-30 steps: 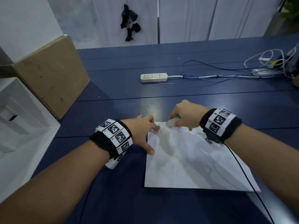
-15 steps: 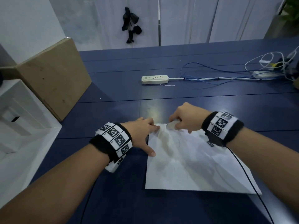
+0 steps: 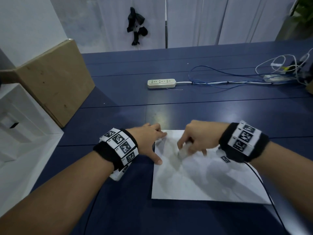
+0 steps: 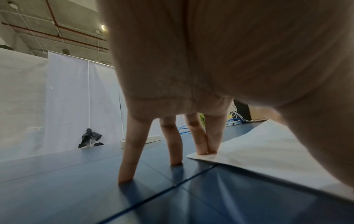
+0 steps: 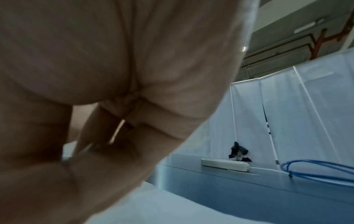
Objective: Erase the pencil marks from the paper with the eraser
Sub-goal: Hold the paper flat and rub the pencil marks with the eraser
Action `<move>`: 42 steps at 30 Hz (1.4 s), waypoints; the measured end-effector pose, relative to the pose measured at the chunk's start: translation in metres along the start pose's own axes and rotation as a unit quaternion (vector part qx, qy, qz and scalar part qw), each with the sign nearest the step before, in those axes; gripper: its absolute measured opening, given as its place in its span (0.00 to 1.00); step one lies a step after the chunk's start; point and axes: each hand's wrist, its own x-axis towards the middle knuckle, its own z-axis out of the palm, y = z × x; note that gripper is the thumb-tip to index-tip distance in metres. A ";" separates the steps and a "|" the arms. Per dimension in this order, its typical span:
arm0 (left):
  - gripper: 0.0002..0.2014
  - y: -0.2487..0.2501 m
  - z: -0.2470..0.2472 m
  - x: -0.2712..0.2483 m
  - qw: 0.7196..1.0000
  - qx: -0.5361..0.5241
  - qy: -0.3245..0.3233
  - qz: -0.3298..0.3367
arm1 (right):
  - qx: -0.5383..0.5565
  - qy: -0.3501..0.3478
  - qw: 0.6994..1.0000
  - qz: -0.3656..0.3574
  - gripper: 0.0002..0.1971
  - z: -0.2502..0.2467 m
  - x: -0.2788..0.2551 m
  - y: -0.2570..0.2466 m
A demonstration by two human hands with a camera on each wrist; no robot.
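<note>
- Right hand (image 3: 196,138) grip was pinching the eraser (image 3: 183,150), tip down on the paper (image 3: 203,180) near its far-left corner.
- Left hand (image 3: 147,139) grip was flat, fingers (image 4: 210,141) pinning that corner to the table (image 3: 118,209).
- Step: rubbing, judging by blur. Marks too faint to see.
- Next: keep the corner pinned, use short strokes.

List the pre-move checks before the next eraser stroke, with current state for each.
1. Eraser gripped by right hand: ok, fingers curl round it.
2. Eraser on the paper: ok as far as the head view shows; contact is blurred.
3. Paper pinned: ok, two fingertips of the left hand press its far left corner.
4. Paper flat: not ok, it looks wrinkled and the corner edge lifts slightly.
5. Pencil marks left to erase: cannot tell, only faint grey smudges visible.
6. Stroke path free: ok, the power strip and cables lie well beyond the sheet.
</note>
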 end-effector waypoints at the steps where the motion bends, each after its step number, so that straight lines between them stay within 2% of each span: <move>1: 0.55 0.000 0.000 0.000 1.000 0.000 0.000 0.000 | -0.002 -0.026 1.000 -0.005 0.03 0.002 -0.002 -0.003; 3: 0.55 0.001 0.000 0.000 1.000 -0.002 0.002 0.003 | -0.015 -0.002 1.000 0.010 0.02 -0.001 0.001 -0.002; 6: 0.52 0.001 -0.002 -0.002 1.000 -0.010 0.006 0.003 | -0.026 0.115 0.992 0.052 0.04 -0.011 0.019 0.012; 8: 0.52 0.001 -0.002 -0.002 1.000 -0.008 0.007 0.003 | -0.021 0.159 0.985 0.062 0.06 -0.012 0.023 0.018; 10: 0.53 0.000 -0.001 -0.001 1.000 -0.008 0.007 0.001 | -0.002 0.120 0.992 0.041 0.06 -0.006 0.014 0.016; 13: 0.54 -0.001 0.001 0.000 1.000 -0.006 0.005 0.004 | 0.006 -0.012 1.000 0.000 0.08 0.003 -0.001 0.002; 14: 0.54 -0.001 0.000 0.001 1.000 -0.007 0.004 0.005 | -0.001 -0.018 1.000 0.001 0.08 0.003 -0.001 0.001; 18: 0.51 -0.002 0.000 0.002 1.000 -0.008 0.001 0.007 | -0.020 0.122 0.991 0.059 0.06 -0.009 0.017 0.018; 20: 0.52 -0.002 -0.001 0.002 1.000 -0.003 -0.004 0.007 | -0.022 0.157 0.985 0.067 0.07 -0.010 0.020 0.024; 22: 0.52 -0.003 -0.001 0.003 1.000 -0.002 -0.004 0.007 | -0.011 0.128 0.991 0.045 0.06 -0.006 0.012 0.022; 25: 0.52 -0.003 -0.001 0.004 1.000 -0.004 -0.007 0.008 | 0.016 0.014 1.000 0.007 0.06 0.002 -0.004 0.009; 26: 0.52 -0.002 -0.001 0.004 1.000 -0.004 -0.007 0.008 | 0.015 -0.001 1.000 0.005 0.06 0.002 -0.005 0.007; 27: 0.52 -0.002 -0.001 0.004 1.000 -0.004 -0.007 0.009 | 0.007 0.012 1.000 0.010 0.07 0.001 -0.002 0.007; 30: 0.52 -0.001 -0.003 0.004 1.000 -0.002 -0.010 0.008 | -0.010 0.118 0.991 0.056 0.07 -0.008 0.017 0.018; 32: 0.51 0.000 -0.003 0.004 1.000 -0.004 -0.011 0.008 | 0.001 0.147 0.987 0.068 0.07 -0.011 0.022 0.023; 34: 0.51 -0.001 -0.003 0.004 1.000 -0.006 -0.009 0.007 | 0.015 0.118 0.992 0.048 0.05 -0.008 0.016 0.023; 38: 0.51 -0.002 -0.001 0.006 1.000 -0.012 -0.011 0.009 | 0.024 -0.017 1.000 0.007 0.08 0.005 -0.003 0.012; 40: 0.51 -0.001 -0.003 0.007 1.000 -0.010 -0.013 0.011 | 0.010 -0.002 1.000 0.010 0.08 0.002 0.001 0.011; 42: 0.51 -0.001 -0.004 0.007 1.000 -0.006 -0.015 0.010 | 0.002 0.062 0.997 0.043 0.06 -0.005 0.011 0.016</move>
